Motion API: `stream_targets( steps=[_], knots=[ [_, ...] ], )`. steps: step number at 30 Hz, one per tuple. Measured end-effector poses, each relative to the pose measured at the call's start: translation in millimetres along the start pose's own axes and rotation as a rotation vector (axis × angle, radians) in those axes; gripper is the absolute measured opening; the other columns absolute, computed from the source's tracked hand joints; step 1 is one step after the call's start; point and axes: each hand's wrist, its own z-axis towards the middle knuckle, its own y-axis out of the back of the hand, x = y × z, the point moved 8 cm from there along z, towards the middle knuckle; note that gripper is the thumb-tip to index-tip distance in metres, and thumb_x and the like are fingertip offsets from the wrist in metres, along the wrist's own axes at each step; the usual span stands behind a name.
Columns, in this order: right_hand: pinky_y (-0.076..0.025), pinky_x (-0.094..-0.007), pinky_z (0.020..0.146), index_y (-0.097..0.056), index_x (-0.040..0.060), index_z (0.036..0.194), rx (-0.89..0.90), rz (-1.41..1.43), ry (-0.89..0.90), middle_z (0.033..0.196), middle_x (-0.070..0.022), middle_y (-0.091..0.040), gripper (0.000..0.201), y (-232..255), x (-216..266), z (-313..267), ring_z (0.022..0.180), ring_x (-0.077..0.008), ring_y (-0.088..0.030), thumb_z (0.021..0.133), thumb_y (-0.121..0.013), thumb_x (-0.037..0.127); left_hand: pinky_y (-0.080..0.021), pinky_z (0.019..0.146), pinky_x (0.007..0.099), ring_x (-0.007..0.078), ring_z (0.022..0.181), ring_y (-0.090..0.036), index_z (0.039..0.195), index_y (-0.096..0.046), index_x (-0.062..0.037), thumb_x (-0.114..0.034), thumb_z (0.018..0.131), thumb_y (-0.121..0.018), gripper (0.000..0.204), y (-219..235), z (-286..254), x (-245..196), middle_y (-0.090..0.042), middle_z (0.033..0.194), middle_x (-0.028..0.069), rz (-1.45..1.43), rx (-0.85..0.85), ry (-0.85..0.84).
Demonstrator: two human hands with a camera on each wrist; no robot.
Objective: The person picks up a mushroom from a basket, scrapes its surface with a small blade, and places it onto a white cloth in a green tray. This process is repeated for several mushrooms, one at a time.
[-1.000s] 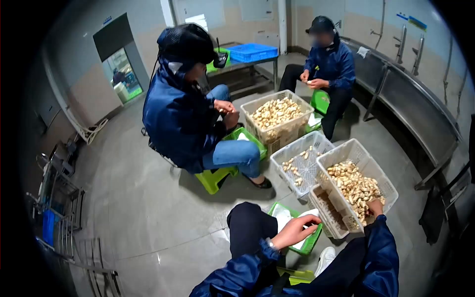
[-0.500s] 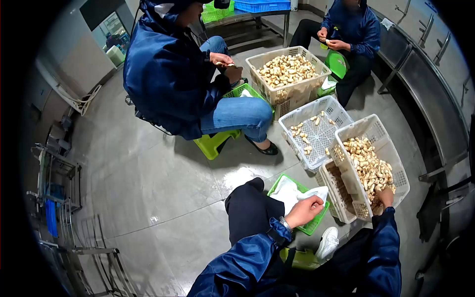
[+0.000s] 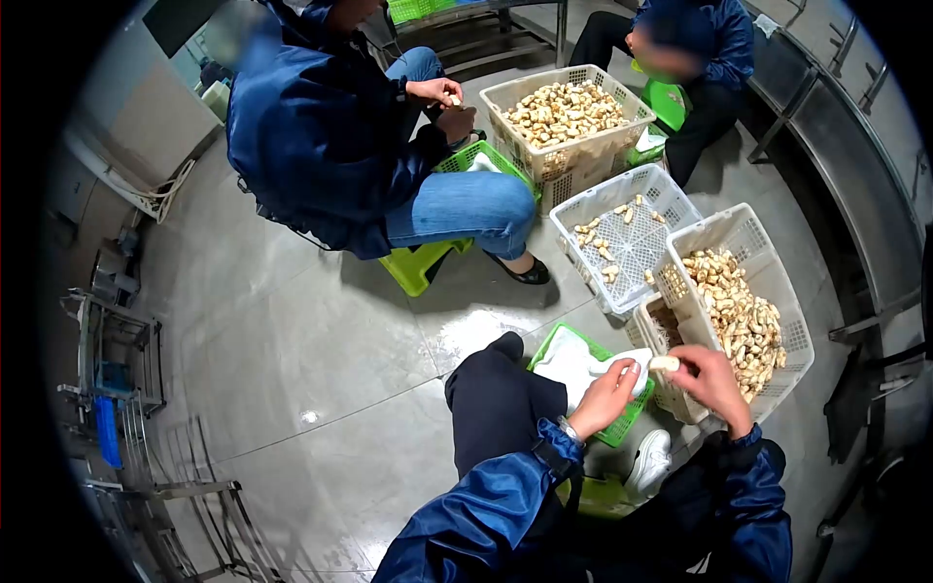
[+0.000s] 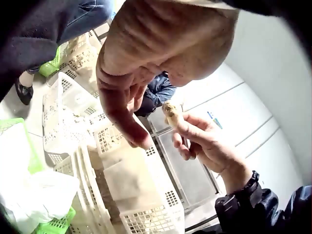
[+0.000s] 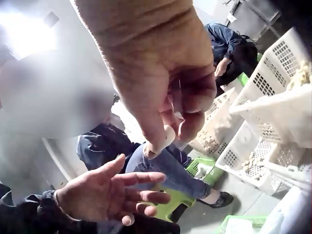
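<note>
My right hand [image 3: 712, 382] pinches a pale, knobbly piece [image 3: 665, 363] that looks like a mushroom or peanut, between thumb and fingers. It is beside my left hand [image 3: 606, 396], whose relaxed fingers hold nothing, above a green basket [image 3: 637, 408] lined with white cloth [image 3: 566, 361]. In the right wrist view the left hand [image 5: 100, 197] has its fingers spread, below the held piece [image 5: 167, 137]. In the left wrist view the piece [image 4: 171, 113] is a short way from the left fingertips. Similar pieces [image 3: 743, 321] fill the tilted white crate [image 3: 792, 296] at the right.
A flatter white crate [image 3: 632, 255] holds several scattered pieces. Behind it another crate [image 3: 569, 160] is heaped full. Two people in blue jackets sit beyond, one [image 3: 316, 136] at the left, one [image 3: 734, 49] at the back right. Metal racks [image 3: 117, 340] stand far left.
My right hand has come out of the tilted crate with one piece and moved left, close to my left hand. The head view has tilted downward.
</note>
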Motion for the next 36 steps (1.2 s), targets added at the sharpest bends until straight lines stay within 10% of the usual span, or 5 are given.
stream_targets(
  steps=[8, 12, 24, 36],
  knots=[
    [-0.044, -0.0271, 0.055, -0.065, 0.0055, 0.1, 0.137, 0.086, 0.086, 0.069, -0.0075, -0.058, 0.028, -30, 8, -5, 0.058, -0.0153, -0.054, 0.073, -0.07, 0.011, -0.049, 0.057, 0.022, 0.0092, 0.069, -0.055, 0.107, -0.052, -0.0015, -0.036, 0.098, -0.039, 0.038, -26, 5, 13, -0.058, 0.086, 0.0041, -0.238, 0.268, 0.048],
    [-0.043, -0.0214, 0.063, -0.06, 0.0011, 0.112, 0.094, 0.433, -0.091, 0.072, 0.0006, -0.056, 0.036, -34, -19, -6, 0.066, -0.0055, -0.049, 0.077, -0.067, 0.006, -0.05, 0.062, 0.0226, 0.0111, 0.076, -0.059, 0.111, -0.051, -0.0012, -0.026, 0.096, -0.045, 0.029, -19, 6, 8, -0.061, 0.094, 0.0073, -0.453, 0.178, 0.061],
    [-0.045, -0.0294, 0.095, -0.038, -0.0039, 0.13, 0.155, 1.089, -0.418, 0.114, -0.0138, -0.053, 0.041, -59, -51, -20, 0.106, -0.0184, -0.054, 0.089, -0.042, -0.003, -0.051, 0.074, 0.0291, 0.0193, 0.088, -0.061, 0.117, -0.046, 0.0009, -0.03, 0.099, -0.034, 0.037, 7, 2, -14, -0.06, 0.105, 0.0161, -0.686, 0.043, 0.033],
    [-0.052, -0.0248, 0.071, -0.047, -0.0013, 0.123, 0.176, 0.942, -0.473, 0.101, -0.0104, -0.062, 0.032, -54, -49, -27, 0.089, -0.0155, -0.061, 0.095, -0.045, 0.012, -0.048, 0.077, 0.0254, 0.0148, 0.092, -0.06, 0.123, -0.048, -0.0016, -0.018, 0.094, -0.05, 0.034, 6, 2, -10, -0.06, 0.107, 0.0102, -0.563, 0.033, 0.025]
  ],
)
